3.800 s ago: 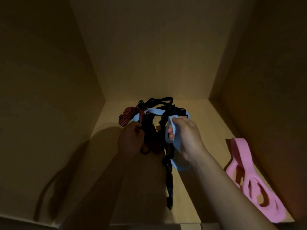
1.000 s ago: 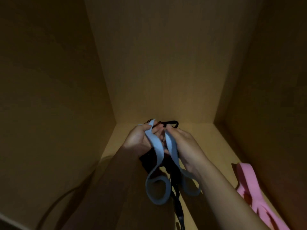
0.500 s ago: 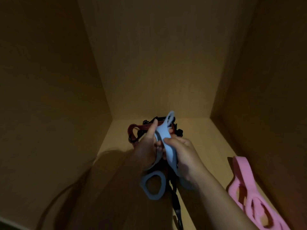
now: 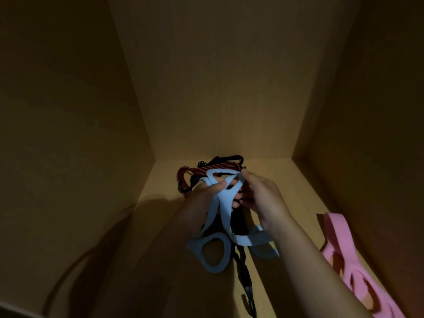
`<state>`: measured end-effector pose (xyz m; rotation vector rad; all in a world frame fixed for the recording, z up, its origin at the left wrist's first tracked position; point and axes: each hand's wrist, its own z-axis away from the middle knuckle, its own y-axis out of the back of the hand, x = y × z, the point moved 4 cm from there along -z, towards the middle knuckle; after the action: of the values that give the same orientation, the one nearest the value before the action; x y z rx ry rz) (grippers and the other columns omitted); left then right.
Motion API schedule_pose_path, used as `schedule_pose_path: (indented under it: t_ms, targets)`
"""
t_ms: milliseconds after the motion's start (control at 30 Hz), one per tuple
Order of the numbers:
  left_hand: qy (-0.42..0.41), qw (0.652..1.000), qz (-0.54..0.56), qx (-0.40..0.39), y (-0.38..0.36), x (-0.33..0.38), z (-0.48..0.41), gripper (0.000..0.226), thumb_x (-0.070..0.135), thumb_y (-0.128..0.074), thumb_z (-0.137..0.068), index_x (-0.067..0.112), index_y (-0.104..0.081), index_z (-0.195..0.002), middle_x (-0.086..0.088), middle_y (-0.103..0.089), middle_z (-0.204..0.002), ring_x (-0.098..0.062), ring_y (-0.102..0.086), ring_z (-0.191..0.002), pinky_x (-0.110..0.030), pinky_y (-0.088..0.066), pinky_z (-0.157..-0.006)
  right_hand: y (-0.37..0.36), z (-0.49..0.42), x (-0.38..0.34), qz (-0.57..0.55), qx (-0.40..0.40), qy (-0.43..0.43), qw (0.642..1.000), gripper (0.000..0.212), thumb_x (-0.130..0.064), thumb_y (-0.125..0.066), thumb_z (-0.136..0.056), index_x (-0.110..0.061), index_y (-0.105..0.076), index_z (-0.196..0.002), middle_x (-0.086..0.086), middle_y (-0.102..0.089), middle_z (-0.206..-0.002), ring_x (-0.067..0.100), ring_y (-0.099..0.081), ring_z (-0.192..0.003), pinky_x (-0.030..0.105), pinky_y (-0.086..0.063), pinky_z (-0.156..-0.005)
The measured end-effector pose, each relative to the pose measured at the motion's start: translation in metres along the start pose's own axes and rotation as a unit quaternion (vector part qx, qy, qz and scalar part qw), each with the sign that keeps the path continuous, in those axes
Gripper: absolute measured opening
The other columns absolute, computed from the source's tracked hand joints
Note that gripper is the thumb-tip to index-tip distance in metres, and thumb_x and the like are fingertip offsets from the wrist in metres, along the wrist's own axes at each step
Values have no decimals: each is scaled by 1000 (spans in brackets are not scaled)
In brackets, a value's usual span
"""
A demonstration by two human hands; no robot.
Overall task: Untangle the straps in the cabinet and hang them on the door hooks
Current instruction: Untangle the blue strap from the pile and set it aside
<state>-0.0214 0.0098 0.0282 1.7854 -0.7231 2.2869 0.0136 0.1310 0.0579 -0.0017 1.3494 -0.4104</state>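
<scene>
Looked down into a dim wooden cabinet (image 4: 218, 99), back panel filling the upper middle of the frame, side walls running down the left and right edges. Held at centre frame, above the cabinet floor: a tangle of straps. Left hand (image 4: 202, 207) closed around the pale blue strap (image 4: 223, 203), thumb pressed over its crossing bands just left of centre. Right hand (image 4: 263, 198) partly curled, fingers hooked into the top loop of the same blue strap, just right of centre; exactly how tight that hold was could not be told in the gloom. Below the hands, two blue loops hung down toward lower centre, one a rounded ring, the other half hidden behind the right forearm. Threaded through the blue bands, a black strap (image 4: 243, 267) dangled toward the bottom edge, ending in a dark clip. Behind the hands, near the back corner of the floor, a red striped strap (image 4: 190, 172) arched at centre, mixed with more black webbing. Lying apart on the floor at the lower right of the frame, beside the right wall: a pink strap (image 4: 344, 249) with cut-out loops, touched by neither hand.
</scene>
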Motion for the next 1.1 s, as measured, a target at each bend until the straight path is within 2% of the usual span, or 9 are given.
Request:
schedule_pose_path:
  t_ms: [67, 167, 233, 333, 500, 667, 833, 1000, 1100]
  targets:
    - [-13, 1000, -14, -3, -1, 1, 2, 31, 22, -43, -95, 7, -63, -114, -10, -72, -90, -27, -66, -82, -45, -47, -85, -1, -1, -4, -13, -7, 3, 1000, 19, -18, -53, -92, -5, -57, -79, 5, -54, -49, 17, -50, -42, 25, -46, -43]
    - [-26, 999, -26, 9, -1, 2, 3, 39, 39, -51, -87, 8, -67, -104, -15, -70, -89, -27, -65, -77, -40, -49, -78, -3, -3, -7, -35, -15, 36, 999, 18, -11, -52, -92, -8, -56, -74, 0, -49, -44, 14, -44, -38, 22, -40, -38]
    - [-27, 999, -28, 28, 0, 2, 3, 50, 48, -53, -83, 5, -67, -104, -19, -67, -93, -30, -64, -82, -39, -48, -80, -9, -3, -7, -55, -58, 48, 996, 18, -10, -52, -92, -9, -58, -74, 1, -46, -48, 14, -42, -40, 25, -38, -42]
    - [-57, 997, -31, 27, 0, 3, 5, 42, 50, -56, -81, 15, -65, -103, -13, -68, -104, -26, -65, -93, -34, -51, -83, -16, -6, -7, -82, -102, 27, 991, 17, -6, -52, -90, -9, -60, -75, 2, -50, -51, 8, -46, -43, 20, -42, -43]
    - [-115, 988, -102, -15, -8, 4, 13, 14, 16, -50, -92, 19, -63, -91, 7, -73, -81, -5, -68, -79, -22, -55, -75, -16, -12, -2, -90, -60, -13, 994, 14, -6, -54, -90, -6, -58, -77, 1, -50, -43, 10, -46, -35, 22, -42, -39]
    - [-148, 976, -156, -15, -7, -1, 11, 15, 9, -50, -93, 17, -62, -95, 11, -71, -80, -5, -66, -81, -24, -54, -76, -12, -12, 1, -57, -17, -5, 998, 15, -9, -52, -91, -7, -56, -77, 2, -42, -42, 11, -35, -33, 22, -35, -41]
    - [-121, 973, -197, 2, -7, -1, 12, 23, 8, -45, -95, 5, -65, -87, 7, -70, -73, -2, -65, -68, -14, -51, -71, -8, -12, 3, -4, 13, 1, 1000, 18, -11, -54, -90, -8, -53, -73, 4, -49, -55, 10, -47, -40, 18, -38, -37]
    - [-117, 988, -98, 30, -17, 17, 12, 28, 13, -38, -98, 11, -60, -82, 4, -66, -51, -3, -64, -53, -19, -51, -63, -16, -9, 2, -28, -18, 16, 999, 22, -22, -52, -93, -9, -49, -76, 3, -46, -47, 12, -38, -36, 22, -34, -41]
    - [-105, 993, 38, 50, -19, 39, 8, 31, 23, -42, -97, 4, -60, -80, -5, -63, -55, -16, -62, -56, -24, -51, -61, -27, -6, -5, 9, -46, 76, 996, 29, -31, -47, -94, -14, -55, -71, -5, -48, -53, 9, -43, -52, 25, -38, -60]
